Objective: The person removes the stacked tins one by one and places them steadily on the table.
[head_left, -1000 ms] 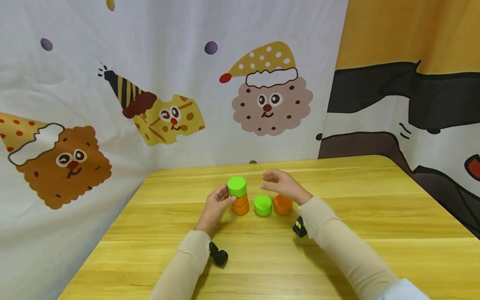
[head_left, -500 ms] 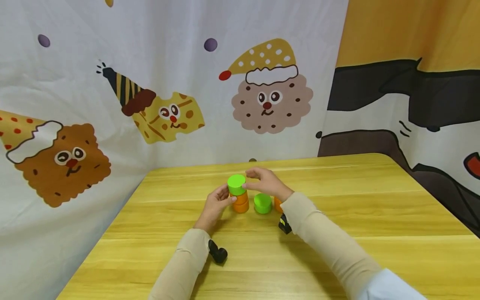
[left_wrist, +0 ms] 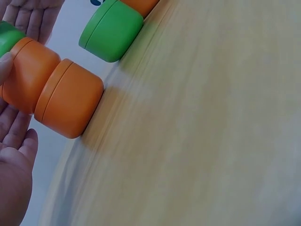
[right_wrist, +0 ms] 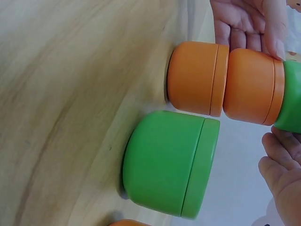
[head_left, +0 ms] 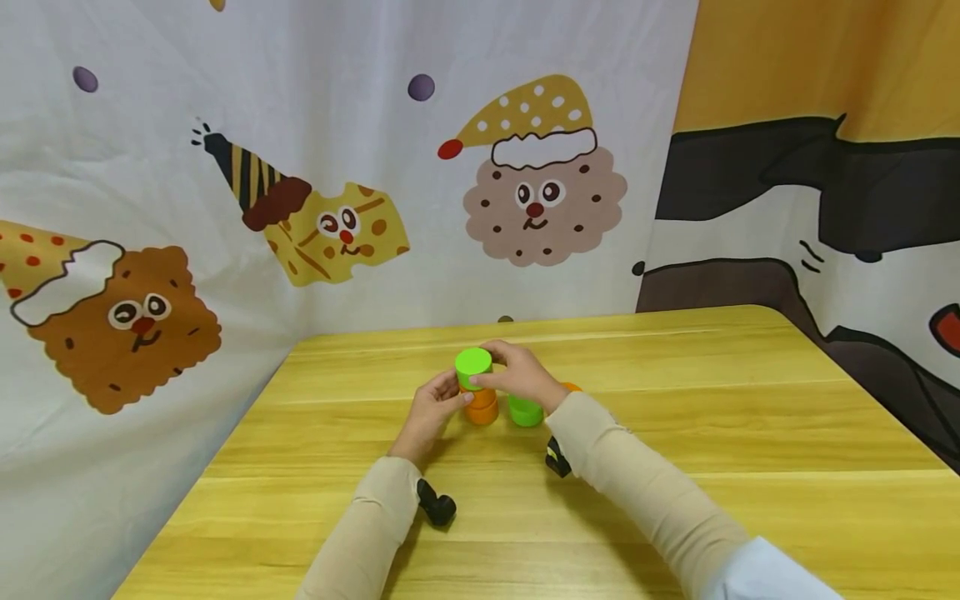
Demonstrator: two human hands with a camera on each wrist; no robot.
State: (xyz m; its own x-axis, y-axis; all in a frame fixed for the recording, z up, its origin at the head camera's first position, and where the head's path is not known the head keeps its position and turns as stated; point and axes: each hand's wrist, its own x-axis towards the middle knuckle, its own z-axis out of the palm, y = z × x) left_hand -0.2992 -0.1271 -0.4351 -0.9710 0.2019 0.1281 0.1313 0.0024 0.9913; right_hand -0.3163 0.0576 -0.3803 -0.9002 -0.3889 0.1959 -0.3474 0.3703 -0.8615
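Observation:
Two orange lidded jars stand stacked, the lower orange jar [head_left: 482,413] on the table and the upper orange jar [right_wrist: 251,86] on top of it. A green jar [head_left: 473,362] tops the stack. My left hand [head_left: 433,410] grips the upper orange jar from the left, its thumb near the lid seam and its other fingers partly hidden behind. From the right, my right hand [head_left: 522,375] holds the top green jar, thumb in front and fingers around the far side. The green jar's lower edge is partly covered by fingers.
Just right of the stack sits a second green jar [right_wrist: 169,162]. Beyond it is another orange jar [head_left: 572,387], mostly hidden behind the right wrist. The wooden table [head_left: 675,358] ends at a printed cloth backdrop [head_left: 360,300].
My right hand has moved left from above the loose jars to the top green jar and now holds it. The left hand stays at the stack.

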